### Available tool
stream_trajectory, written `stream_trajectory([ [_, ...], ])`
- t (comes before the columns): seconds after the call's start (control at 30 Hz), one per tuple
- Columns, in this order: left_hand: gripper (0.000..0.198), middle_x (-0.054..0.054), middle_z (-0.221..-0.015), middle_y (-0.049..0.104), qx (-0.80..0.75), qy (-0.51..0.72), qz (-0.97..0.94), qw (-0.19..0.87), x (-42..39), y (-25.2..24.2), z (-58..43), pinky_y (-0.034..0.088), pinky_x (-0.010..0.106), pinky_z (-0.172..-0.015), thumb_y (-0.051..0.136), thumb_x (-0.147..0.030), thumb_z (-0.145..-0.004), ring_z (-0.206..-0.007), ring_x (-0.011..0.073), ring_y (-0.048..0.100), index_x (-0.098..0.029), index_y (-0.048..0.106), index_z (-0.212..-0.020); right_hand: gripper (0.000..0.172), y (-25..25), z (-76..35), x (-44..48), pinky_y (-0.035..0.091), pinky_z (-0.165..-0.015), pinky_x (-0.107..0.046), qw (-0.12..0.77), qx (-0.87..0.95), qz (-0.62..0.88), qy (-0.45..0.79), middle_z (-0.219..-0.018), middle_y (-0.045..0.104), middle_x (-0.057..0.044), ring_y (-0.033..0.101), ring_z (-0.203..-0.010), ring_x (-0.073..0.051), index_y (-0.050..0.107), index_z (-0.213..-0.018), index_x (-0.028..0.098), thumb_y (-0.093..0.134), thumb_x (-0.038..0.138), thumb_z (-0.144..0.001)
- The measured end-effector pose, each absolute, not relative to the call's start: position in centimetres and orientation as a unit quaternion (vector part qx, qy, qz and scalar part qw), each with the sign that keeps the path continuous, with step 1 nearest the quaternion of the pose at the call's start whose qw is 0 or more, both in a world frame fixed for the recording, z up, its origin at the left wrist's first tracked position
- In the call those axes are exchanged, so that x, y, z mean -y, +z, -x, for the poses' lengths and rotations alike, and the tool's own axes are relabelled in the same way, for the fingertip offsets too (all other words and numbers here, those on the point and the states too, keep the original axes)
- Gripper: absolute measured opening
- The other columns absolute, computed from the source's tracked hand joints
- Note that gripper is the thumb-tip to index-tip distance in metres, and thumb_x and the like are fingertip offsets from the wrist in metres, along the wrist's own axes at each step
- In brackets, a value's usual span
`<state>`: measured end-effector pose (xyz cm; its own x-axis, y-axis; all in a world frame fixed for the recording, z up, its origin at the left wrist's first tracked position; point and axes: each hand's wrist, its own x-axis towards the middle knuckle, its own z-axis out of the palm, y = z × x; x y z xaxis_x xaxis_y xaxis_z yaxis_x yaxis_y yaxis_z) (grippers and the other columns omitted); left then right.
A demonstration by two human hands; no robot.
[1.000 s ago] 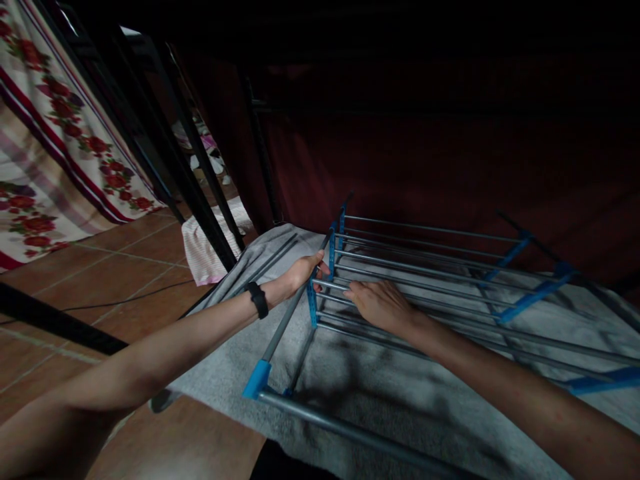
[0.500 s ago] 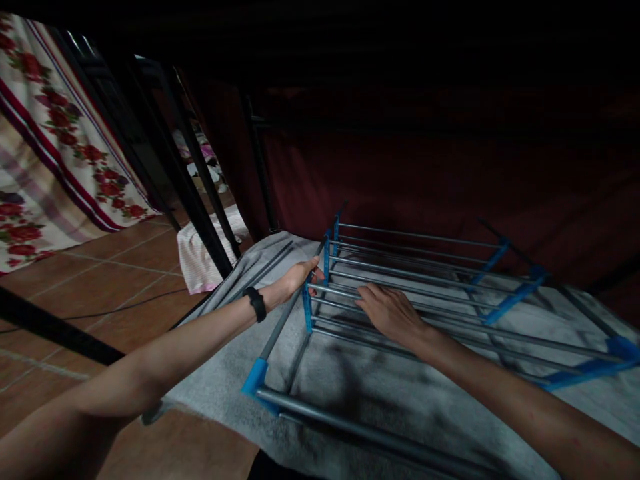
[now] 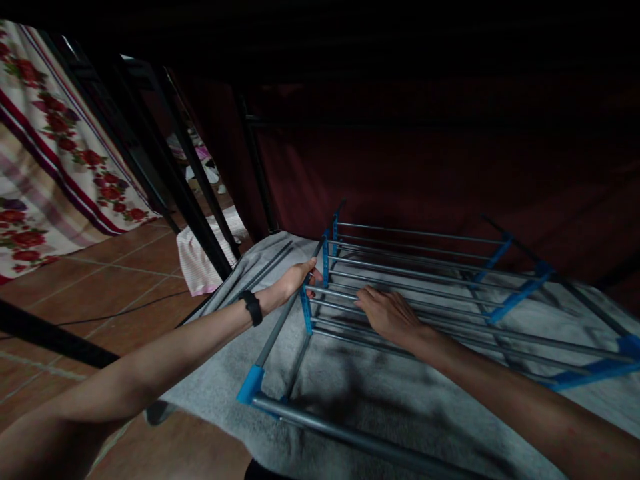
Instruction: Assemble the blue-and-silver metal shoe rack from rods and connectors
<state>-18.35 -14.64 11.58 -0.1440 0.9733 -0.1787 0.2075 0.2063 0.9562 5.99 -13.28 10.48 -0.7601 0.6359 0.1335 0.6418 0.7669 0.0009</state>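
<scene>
A shoe rack (image 3: 350, 433) of grey metal tubes and blue plastic brackets lies over a light grey blanket. My left hand (image 3: 295, 281), wearing a black wristband (image 3: 251, 308), is wrapped round the rack's left side tube (image 3: 275, 330), just above a blue bracket (image 3: 306, 310). Its fingertips curl behind the tube, beside the bracket. My right hand (image 3: 391, 313) is closed over one of the thin cross rods near their left ends. The fingers of that hand are partly hidden from above.
The grey blanket (image 3: 225, 413) spreads under the rack. Loose grey tubes (image 3: 265, 267) lie on it at left. Black metal posts (image 3: 197, 193) rise at the left, with a dark red curtain (image 3: 400, 173) behind. A flowered cloth (image 3: 65, 140) hangs over the tiled floor (image 3: 135, 267).
The view has shifted slightly. Both hands keep their places on the rack, and the rack shows no clear movement of its own.
</scene>
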Motion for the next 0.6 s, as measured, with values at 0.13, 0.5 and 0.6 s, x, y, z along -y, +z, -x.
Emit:
stream_trajectory([
  [0.13, 0.044, 0.001, -0.053, 0.051, -0.631, 0.421, -0.461, 0.462, 14.6, 11.6, 18.4, 0.042, 0.029, -0.052, 0.038, -0.051, -0.093, -0.044, 0.0157, 0.050, -0.019, 0.058, -0.071, 0.021, 10.4, -6.0, 13.1, 0.037, -0.065, -0.030, 0.063, 0.939, 0.337, -0.021, -0.105, 0.065, -0.003, 0.064, -0.086, -0.019, 0.056, -0.104, 0.021, 0.038, 0.030, -0.105],
  [0.5, 0.055, -0.008, -0.051, 0.055, -0.664, 0.352, -0.456, 0.476, 13.0, 11.7, 19.7, 0.043, 0.025, -0.057, 0.050, -0.075, -0.078, -0.051, 0.0138, 0.055, -0.021, 0.060, -0.082, 0.023, 10.0, -6.7, 12.7, 0.043, -0.092, -0.034, 0.157, 0.952, 0.238, -0.112, -0.120, 0.059, -0.007, 0.055, -0.105, -0.020, 0.052, -0.119, 0.017, 0.036, 0.026, -0.105],
  [0.6, 0.060, -0.010, -0.052, 0.057, -0.668, 0.319, -0.466, 0.485, 12.9, 12.3, 19.3, 0.045, 0.024, -0.060, 0.047, -0.081, -0.076, -0.053, 0.0121, 0.055, -0.023, 0.058, -0.087, 0.032, 9.9, -8.5, 13.5, 0.038, -0.100, -0.031, 0.154, 0.966, 0.127, -0.166, -0.137, 0.050, -0.006, 0.046, -0.121, -0.017, 0.048, -0.130, 0.018, 0.029, 0.018, -0.105],
])
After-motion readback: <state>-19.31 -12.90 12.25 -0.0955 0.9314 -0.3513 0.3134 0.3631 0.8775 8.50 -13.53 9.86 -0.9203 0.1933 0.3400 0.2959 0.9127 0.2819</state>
